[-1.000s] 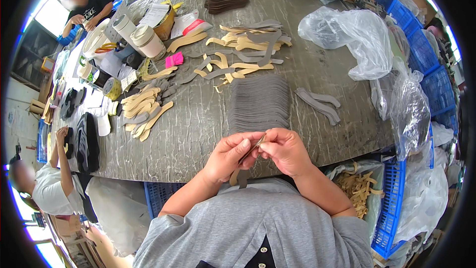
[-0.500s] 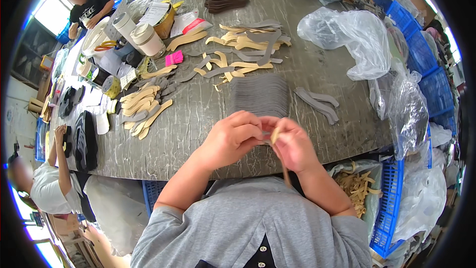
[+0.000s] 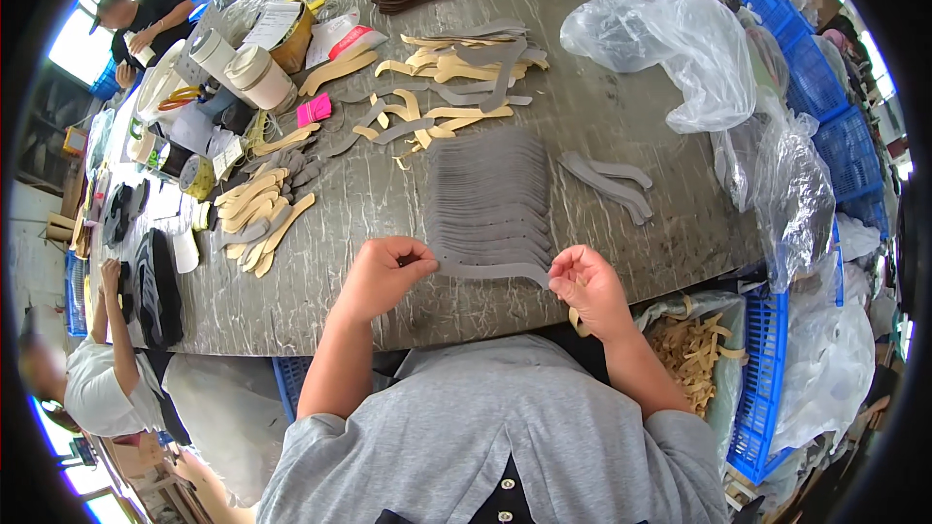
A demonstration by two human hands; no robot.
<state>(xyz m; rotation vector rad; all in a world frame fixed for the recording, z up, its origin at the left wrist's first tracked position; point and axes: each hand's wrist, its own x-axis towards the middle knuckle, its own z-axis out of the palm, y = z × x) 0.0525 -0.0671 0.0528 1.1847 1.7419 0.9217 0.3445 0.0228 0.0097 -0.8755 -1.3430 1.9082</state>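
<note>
A grey curved strip (image 3: 493,272) lies at the near edge of an overlapping row of grey strips (image 3: 487,184). My left hand (image 3: 383,279) pinches its left end between thumb and fingers. At the other end, my right hand (image 3: 590,289) has thumb and forefinger closed on the strip's tip. A thin tan strip (image 3: 578,322) is tucked in the lower fingers of that same hand and hangs below the palm. Two loose grey strips (image 3: 612,184) rest to the right of the row.
Tan and grey strips (image 3: 461,63) lie scattered beyond the row, with another tan pile (image 3: 254,209) at left. Clear plastic bags (image 3: 680,58) cover the right side. A blue crate (image 3: 762,378) and a bag of tan scraps (image 3: 684,354) stand beside me. Two people sit at left.
My hands have moved apart and down onto the row, laying a grey strip at its near end. The tan strip has shifted low in my right hand.
</note>
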